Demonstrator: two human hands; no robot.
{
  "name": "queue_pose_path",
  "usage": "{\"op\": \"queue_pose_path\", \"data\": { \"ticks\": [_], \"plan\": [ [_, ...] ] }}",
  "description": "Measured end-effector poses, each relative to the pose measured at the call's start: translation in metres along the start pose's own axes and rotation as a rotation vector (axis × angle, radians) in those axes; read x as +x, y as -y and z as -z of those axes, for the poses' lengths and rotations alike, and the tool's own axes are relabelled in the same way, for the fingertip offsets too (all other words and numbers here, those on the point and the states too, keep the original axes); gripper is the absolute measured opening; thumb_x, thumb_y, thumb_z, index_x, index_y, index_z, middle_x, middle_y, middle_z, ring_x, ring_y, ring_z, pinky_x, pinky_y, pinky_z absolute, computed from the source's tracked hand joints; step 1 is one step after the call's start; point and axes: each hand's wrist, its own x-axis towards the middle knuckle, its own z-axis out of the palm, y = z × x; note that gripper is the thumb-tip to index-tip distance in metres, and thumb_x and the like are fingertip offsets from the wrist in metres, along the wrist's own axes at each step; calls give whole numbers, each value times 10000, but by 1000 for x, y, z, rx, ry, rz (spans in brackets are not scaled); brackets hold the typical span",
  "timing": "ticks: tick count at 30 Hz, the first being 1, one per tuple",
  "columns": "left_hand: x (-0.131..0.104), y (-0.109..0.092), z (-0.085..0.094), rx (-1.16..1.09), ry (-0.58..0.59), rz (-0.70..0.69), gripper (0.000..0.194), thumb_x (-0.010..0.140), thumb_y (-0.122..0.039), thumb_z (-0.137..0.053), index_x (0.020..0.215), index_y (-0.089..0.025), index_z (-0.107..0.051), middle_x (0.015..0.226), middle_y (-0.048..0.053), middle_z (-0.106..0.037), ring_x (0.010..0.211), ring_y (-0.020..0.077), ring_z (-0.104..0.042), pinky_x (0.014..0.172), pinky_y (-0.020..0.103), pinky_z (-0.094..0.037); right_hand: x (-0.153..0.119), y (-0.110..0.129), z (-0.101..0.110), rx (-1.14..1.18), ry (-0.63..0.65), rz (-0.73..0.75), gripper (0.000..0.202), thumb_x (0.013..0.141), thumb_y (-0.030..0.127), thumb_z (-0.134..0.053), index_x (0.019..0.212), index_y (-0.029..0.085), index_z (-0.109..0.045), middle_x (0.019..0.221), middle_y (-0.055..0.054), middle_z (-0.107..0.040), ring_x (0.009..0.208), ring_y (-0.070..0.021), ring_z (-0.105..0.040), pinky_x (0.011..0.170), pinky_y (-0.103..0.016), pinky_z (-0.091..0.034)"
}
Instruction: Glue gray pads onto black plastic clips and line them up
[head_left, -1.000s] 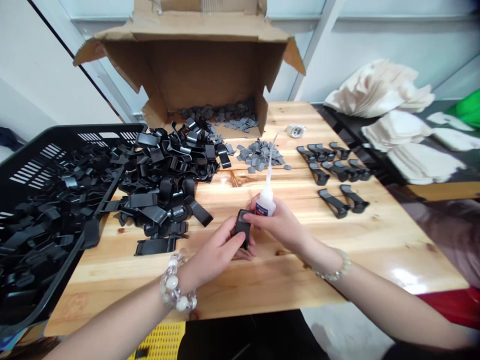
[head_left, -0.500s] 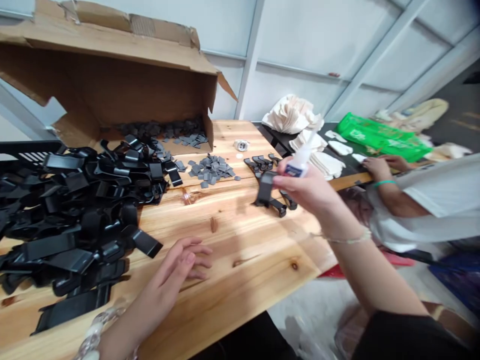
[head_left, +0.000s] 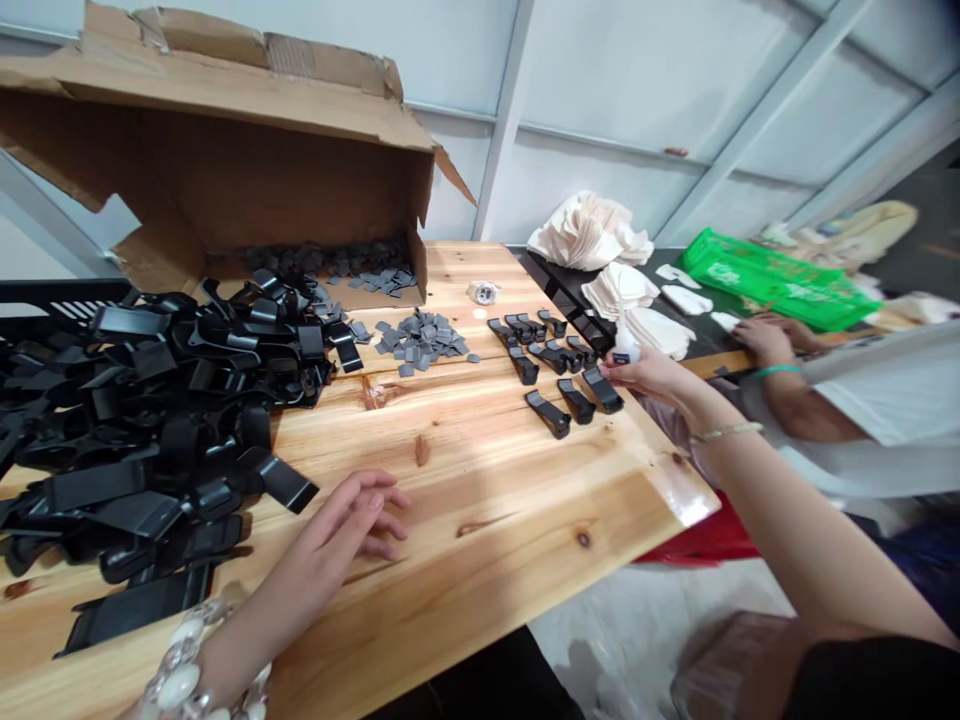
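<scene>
My left hand point(head_left: 356, 520) hovers over or rests on the wooden table point(head_left: 495, 480), fingers apart and holding nothing. At the table's right side, my right hand point(head_left: 652, 375) is closed around a small white glue bottle point(head_left: 624, 340) with a pointed nozzle. Its fingertips touch or nearly touch a black clip point(head_left: 602, 389), which lies at the right end of several similar black clips point(head_left: 547, 412) set out in loose rows. Small grey squares point(head_left: 424, 338) lie in a pile left of those clips.
A big heap of black clips point(head_left: 150, 430) covers the left side. Behind it stands an open cardboard box point(head_left: 300, 170) with grey squares inside. A clear roll point(head_left: 482, 292) sits near the back. On the right, a co-worker's hand point(head_left: 765, 340) is near white pieces and a green bag point(head_left: 780, 280).
My right hand has moved right and down with the glue bottle, and the black clip it carried is now on the table among the others. My left hand has barely shifted.
</scene>
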Motion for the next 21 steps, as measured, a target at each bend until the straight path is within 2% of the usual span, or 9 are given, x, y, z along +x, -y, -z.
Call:
{"op": "queue_pose_path", "data": {
  "ticks": [5, 8, 12, 15, 18, 21],
  "plan": [
    [-1, 0, -2, -8, 1, -18, 294, 917, -441, -500, 1073, -194, -532, 1042, 87, -630, 835, 191, -647, 748, 369, -568, 1, 3, -5, -98, -74, 26, 304, 489, 91, -819, 684, 156, -595, 717, -46, -646, 642, -129, -579, 651, -278, -498],
    [-4, -1, -4, -11, 20, -36, 277, 928, -434, -482, 1057, -192, -520, 1028, 81, -615, 829, 179, -636, 756, 365, -560, -11, 11, -7, -176, -98, 41, 226, 603, 180, -789, 725, 149, -601, 746, -64, -637, 649, -111, -571, 667, -267, -474],
    [-7, -4, -5, 19, 75, -64, 267, 951, -427, -431, 1058, -190, -490, 1006, 65, -586, 820, 164, -624, 779, 359, -541, -23, 16, -14, -278, -47, 28, 200, 705, 297, -730, 763, 142, -617, 775, -114, -632, 674, -120, -581, 695, -289, -456],
    [-8, -4, -3, 36, 81, -65, 266, 959, -422, -413, 1079, -193, -474, 1008, 63, -572, 833, 162, -615, 792, 361, -530, -27, 9, -19, -355, -63, 25, 232, 673, 322, -752, 738, 141, -621, 728, -110, -620, 636, -133, -557, 651, -308, -434],
    [-7, -1, -2, 43, 77, -78, 260, 957, -421, -415, 1079, -201, -479, 998, 57, -569, 816, 157, -601, 780, 354, -526, -32, -4, -19, -436, -157, 36, 249, 617, 317, -783, 701, 158, -610, 680, -91, -616, 616, -159, -531, 611, -326, -392],
    [-7, 1, -2, 62, 77, -89, 248, 955, -415, -419, 1070, -207, -490, 978, 51, -578, 797, 154, -595, 773, 344, -520, -37, -16, -16, -478, -212, 62, 229, 617, 318, -773, 676, 173, -605, 668, -78, -613, 632, -177, -520, 624, -339, -377]
  ]
}}
